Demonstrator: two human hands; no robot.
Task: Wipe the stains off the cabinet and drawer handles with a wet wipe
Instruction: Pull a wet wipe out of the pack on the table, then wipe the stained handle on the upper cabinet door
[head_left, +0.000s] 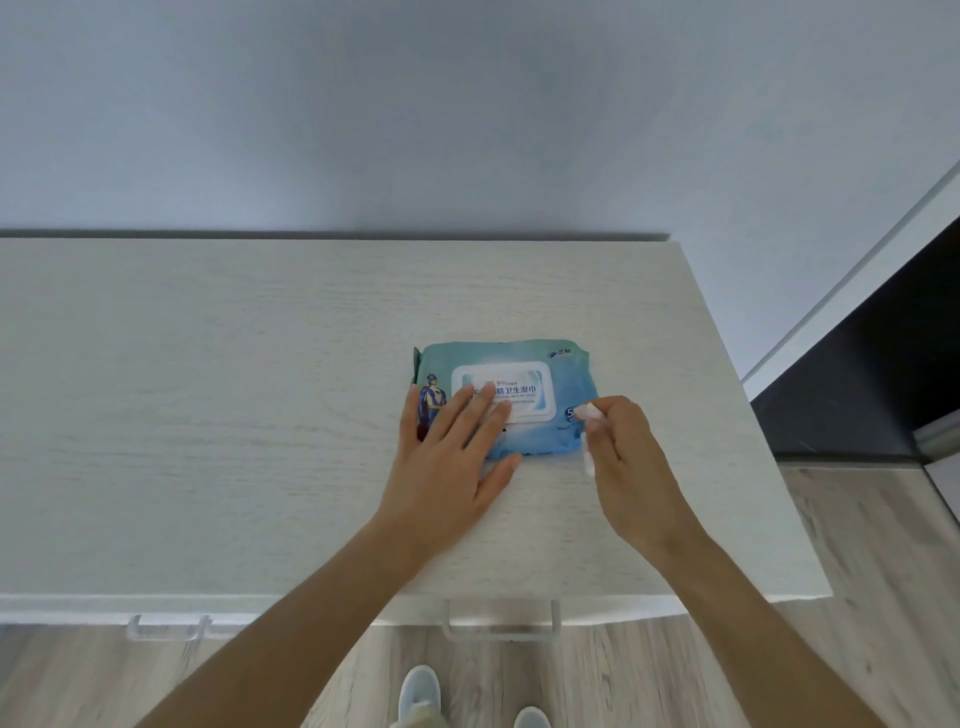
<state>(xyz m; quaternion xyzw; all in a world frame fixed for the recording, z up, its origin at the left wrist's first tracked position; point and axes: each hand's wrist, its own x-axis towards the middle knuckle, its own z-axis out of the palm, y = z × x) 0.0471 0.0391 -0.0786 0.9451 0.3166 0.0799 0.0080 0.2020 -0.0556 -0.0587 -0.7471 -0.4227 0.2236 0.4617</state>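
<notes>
Left hand (457, 457) lies flat, fingers straight, on the wipes pack (519, 395); right hand (631, 457) pinches a white wipe (589, 415)

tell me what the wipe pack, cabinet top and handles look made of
Wipe pack: soft plastic film, glossy, wrinkled, with a stuck-on label flap. Cabinet top: pale wood-grain, likely matte laminate. Handles: clear, see-through plastic or acrylic, probably.
</notes>
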